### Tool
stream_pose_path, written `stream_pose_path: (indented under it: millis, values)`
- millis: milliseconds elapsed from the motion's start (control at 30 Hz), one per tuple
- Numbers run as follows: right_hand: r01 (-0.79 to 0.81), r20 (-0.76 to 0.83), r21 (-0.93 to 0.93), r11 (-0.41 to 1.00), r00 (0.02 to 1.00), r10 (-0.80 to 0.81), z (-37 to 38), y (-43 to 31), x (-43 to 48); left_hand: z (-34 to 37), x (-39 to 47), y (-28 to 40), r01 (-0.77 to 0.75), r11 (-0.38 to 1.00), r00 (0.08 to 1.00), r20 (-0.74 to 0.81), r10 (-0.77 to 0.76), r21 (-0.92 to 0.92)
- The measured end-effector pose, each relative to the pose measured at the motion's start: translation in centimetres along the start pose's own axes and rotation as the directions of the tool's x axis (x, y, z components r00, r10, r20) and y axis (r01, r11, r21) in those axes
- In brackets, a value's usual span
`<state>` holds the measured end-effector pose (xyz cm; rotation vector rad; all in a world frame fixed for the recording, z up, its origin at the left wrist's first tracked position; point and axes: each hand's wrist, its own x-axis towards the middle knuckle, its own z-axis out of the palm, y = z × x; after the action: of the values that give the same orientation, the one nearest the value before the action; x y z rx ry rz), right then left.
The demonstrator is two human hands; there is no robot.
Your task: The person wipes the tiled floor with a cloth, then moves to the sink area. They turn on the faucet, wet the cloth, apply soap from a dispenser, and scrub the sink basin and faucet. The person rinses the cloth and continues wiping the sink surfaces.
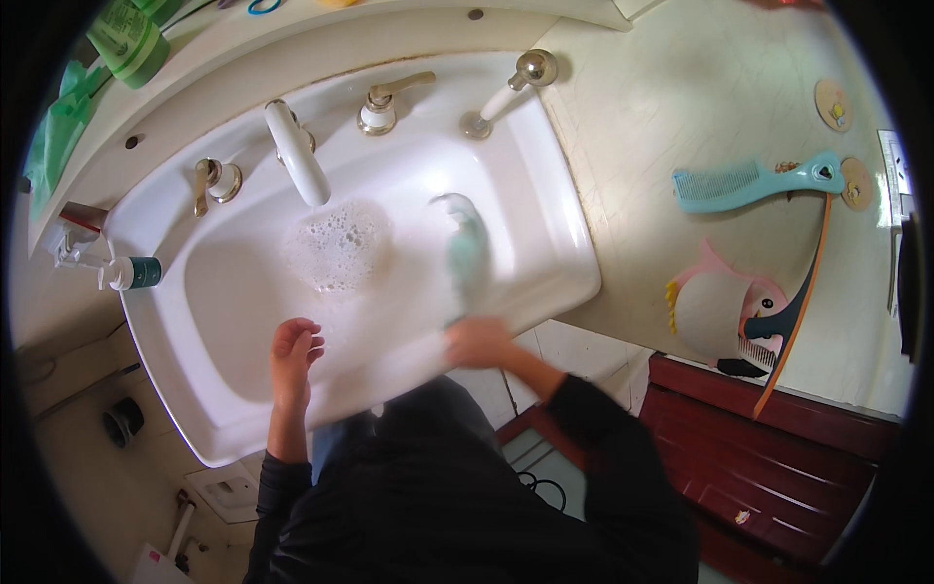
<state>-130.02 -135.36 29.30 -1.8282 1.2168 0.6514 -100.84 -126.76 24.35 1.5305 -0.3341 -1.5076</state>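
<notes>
My right hand is shut on the lower end of a blurred, pale green brush-like tool, whose kind the blur hides. The tool points up over the right part of the white ceramic sink. Over the basin's near left part is my left hand, palm partly up, fingers curled a little and nothing in it. White soap foam lies on the basin floor below the white faucet spout. Brass-coloured lever handles flank the spout.
A pump bottle lies across the sink's left rim. A white-handled fixture stands at the back right corner. On the right wall hang a light blue comb and a pink fish-shaped holder. A dark red door is at lower right.
</notes>
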Motion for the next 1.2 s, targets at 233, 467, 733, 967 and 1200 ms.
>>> stream_pose_path:
  millis: [233, 467, 733, 967, 1200]
  values:
    - [0.461, 0.021, 0.577, 0.674, 0.817, -0.577, 6.8, -9.8, 11.9, -2.9, -1.4, 1.1, -0.105, 0.989, 0.983, -0.158, 0.088, -0.102]
    - [-0.019, -0.412, 0.634, 0.773, 0.838, 0.358, -5.8, 2.7, 16.4, -9.5, -5.8, 1.1, -0.244, 0.948, 0.868, -0.481, 0.121, -0.202]
    - [0.254, -0.43, -0.061, 0.965, 0.866, -0.255, 4.1, -8.9, 22.4, -7.4, -5.7, -2.0, -0.083, 0.923, 0.969, -0.246, -0.014, -0.377]
    - [0.312, -0.623, -0.374, 0.873, 0.613, -0.486, 1.6, -8.4, 23.0, -2.2, 0.3, -0.2, 0.288, 0.603, 0.879, -0.045, -0.475, -0.744]
    - [0.823, -0.523, 0.064, 0.565, 0.51, -0.683, 7.9, -18.6, 14.1, -3.4, 7.2, -4.1, -0.371, 0.903, 0.907, -0.295, 0.302, -0.218]
